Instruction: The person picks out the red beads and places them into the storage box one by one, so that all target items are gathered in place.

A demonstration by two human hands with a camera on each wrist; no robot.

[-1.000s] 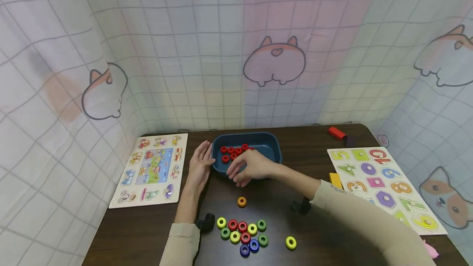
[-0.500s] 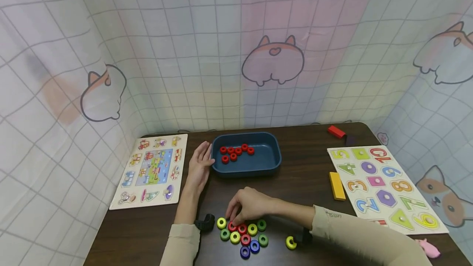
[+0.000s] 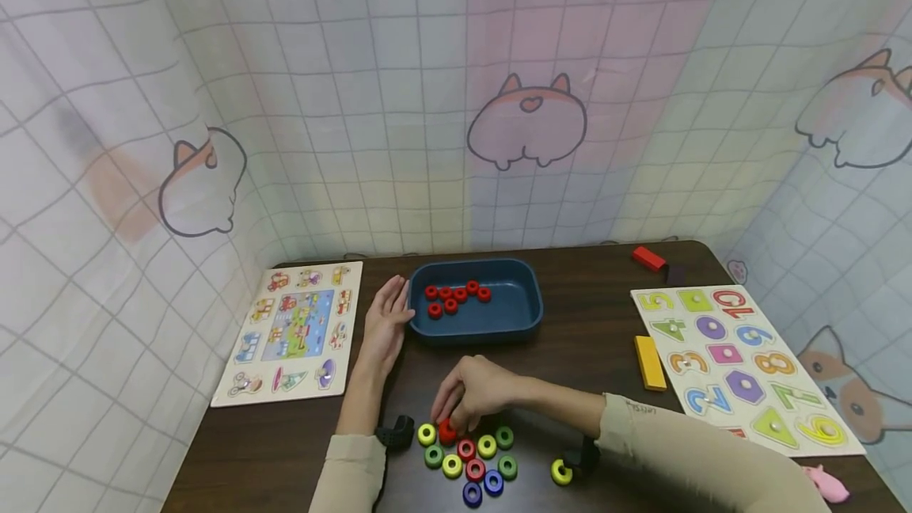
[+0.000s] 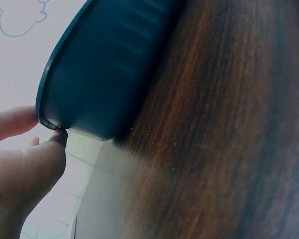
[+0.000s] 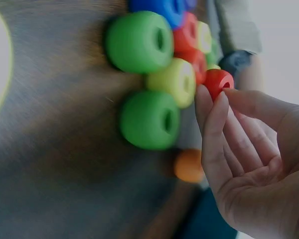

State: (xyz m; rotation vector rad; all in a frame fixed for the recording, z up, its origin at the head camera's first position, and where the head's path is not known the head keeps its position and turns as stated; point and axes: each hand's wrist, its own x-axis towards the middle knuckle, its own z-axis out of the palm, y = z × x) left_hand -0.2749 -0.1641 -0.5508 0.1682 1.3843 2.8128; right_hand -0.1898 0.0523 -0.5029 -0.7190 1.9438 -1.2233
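Observation:
My right hand point(image 3: 477, 390) pinches a red ring-shaped bead point(image 5: 214, 79) between thumb and fingertips, at the top edge of a bead cluster. Red point(image 3: 466, 457), green point(image 3: 507, 473), yellow and blue beads point(image 3: 473, 503) lie close below it. An orange bead point(image 5: 188, 167) shows past the fingers in the right wrist view; in the head view the hand hides it. My left hand point(image 3: 385, 327) is at the left end of a dark blue tray point(image 3: 473, 335), thumb and finger touching its rim in the left wrist view. Several red beads point(image 3: 460, 295) sit in the tray's left half.
A picture puzzle board point(image 3: 235, 386) lies at left, a number puzzle board point(image 3: 727, 410) at right. Near the latter are a yellow block point(image 3: 650, 362), a red block point(image 3: 649, 259) and a pink toy point(image 3: 826, 484). A lone yellow bead point(image 3: 556, 479) lies by the right wrist camera.
My right hand has come back from over the tray to the cluster and taken hold of a red bead, which now tilts. The left hand has stayed at the tray.

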